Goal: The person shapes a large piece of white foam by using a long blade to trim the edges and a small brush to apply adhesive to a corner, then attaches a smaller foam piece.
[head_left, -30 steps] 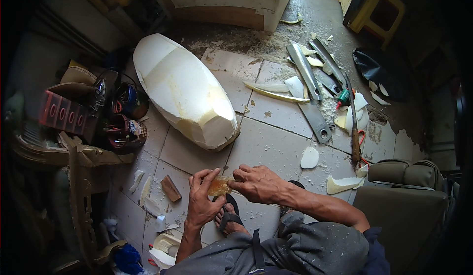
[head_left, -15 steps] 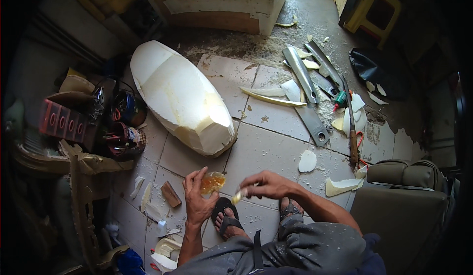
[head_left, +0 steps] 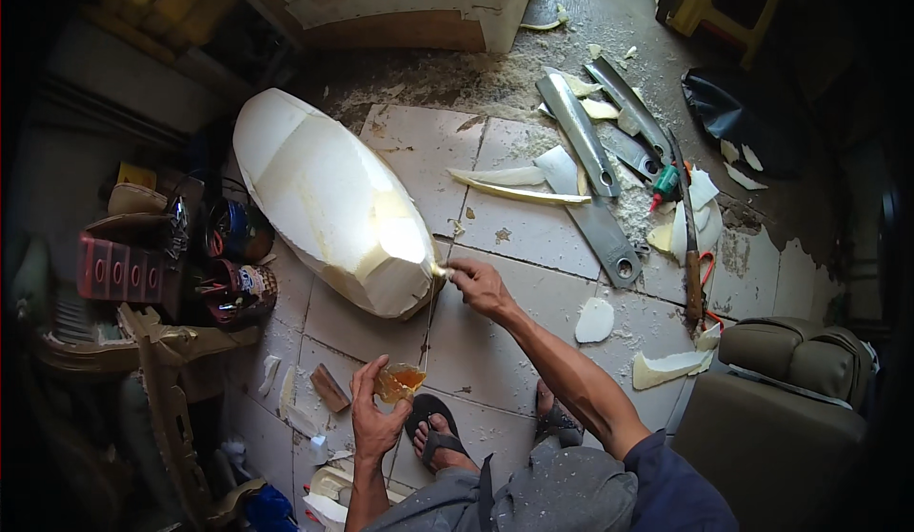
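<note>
My left hand (head_left: 377,408) grips a small translucent container of amber, sticky-looking substance (head_left: 400,381) low in the centre, above my sandalled left foot (head_left: 436,429). My right hand (head_left: 481,289) is reached forward, fingers pinched on a small pale yellowish piece (head_left: 442,272) at the near right end of a long, carved white foam block (head_left: 331,203); the piece appears to touch the block. The block lies diagonally on the tiled floor, with yellowish patches along its surface.
Steel bars with holes (head_left: 600,232), foam scraps (head_left: 678,365), a long-handled tool (head_left: 692,289) and a green bottle (head_left: 664,184) lie rightward. Tool buckets (head_left: 235,289) and a red case (head_left: 124,270) stand left. A padded seat (head_left: 762,418) sits lower right, an upholstered piece (head_left: 400,3) behind.
My right hand has left the container and moved forward to the block's near end with the small pale piece. My left hand, still holding the container, has shifted slightly down and left.
</note>
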`<state>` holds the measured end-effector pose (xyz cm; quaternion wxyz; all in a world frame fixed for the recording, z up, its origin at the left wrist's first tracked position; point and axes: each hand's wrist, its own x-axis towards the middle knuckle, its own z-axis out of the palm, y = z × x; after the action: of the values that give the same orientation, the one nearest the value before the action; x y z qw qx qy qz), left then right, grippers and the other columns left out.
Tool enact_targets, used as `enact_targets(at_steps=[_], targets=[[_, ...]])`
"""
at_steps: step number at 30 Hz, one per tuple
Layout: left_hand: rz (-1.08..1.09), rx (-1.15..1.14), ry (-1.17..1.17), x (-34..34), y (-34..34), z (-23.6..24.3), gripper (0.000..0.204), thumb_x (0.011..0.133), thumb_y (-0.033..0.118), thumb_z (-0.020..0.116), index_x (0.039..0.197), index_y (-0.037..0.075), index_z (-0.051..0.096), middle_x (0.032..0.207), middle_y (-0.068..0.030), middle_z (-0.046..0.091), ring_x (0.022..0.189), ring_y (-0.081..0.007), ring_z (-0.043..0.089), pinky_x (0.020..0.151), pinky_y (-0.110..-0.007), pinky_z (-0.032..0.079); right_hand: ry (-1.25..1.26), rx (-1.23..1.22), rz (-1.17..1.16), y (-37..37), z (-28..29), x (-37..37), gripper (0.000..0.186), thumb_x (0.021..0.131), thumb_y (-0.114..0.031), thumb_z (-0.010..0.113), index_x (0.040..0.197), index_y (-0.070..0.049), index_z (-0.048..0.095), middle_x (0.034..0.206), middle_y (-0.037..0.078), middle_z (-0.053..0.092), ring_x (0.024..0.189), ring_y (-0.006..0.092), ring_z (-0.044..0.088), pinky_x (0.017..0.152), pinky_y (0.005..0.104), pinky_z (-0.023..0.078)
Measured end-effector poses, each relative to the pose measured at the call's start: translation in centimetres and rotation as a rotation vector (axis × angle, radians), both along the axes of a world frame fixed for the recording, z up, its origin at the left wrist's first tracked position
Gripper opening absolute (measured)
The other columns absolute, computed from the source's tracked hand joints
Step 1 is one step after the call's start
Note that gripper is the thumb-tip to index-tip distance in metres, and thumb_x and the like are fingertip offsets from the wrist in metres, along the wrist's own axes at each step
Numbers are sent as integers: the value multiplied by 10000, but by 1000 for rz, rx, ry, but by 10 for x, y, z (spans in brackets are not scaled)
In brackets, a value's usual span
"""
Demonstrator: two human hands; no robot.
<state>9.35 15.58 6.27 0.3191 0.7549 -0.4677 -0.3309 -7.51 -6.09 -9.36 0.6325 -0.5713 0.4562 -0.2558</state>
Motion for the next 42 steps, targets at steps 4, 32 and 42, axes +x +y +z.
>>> enact_targets(at_steps=[4,32,42], targets=[[-33,41,-28,1,1,1,729,734,-29,721,1434,27,522,1347,-120,487,1256,-242,548,1105,-352,442,-80,82,-169,5,5,3,334,971,-251,597,1215,-61,721,1084,163,711,991,277,672,904,339,515],[-41,61,10,1,12,0,711,758,-17,730,1435,21,515,1336,-117,482,1238,-233,552,1091,-342,442,273,-705,-69,15,31,-1,162,885,-201,721,1016,-116,768,819,103,638,717,280,645,622,394,538],[-36,39,4,5,17,0,726,750,-14,733,1439,19,508,1330,-115,494,1227,-232,559,1085,-346,448,265,-609,-159,19,9,-2,169,899,-201,701,1024,-108,766,787,121,625,665,295,641,599,411,528]])
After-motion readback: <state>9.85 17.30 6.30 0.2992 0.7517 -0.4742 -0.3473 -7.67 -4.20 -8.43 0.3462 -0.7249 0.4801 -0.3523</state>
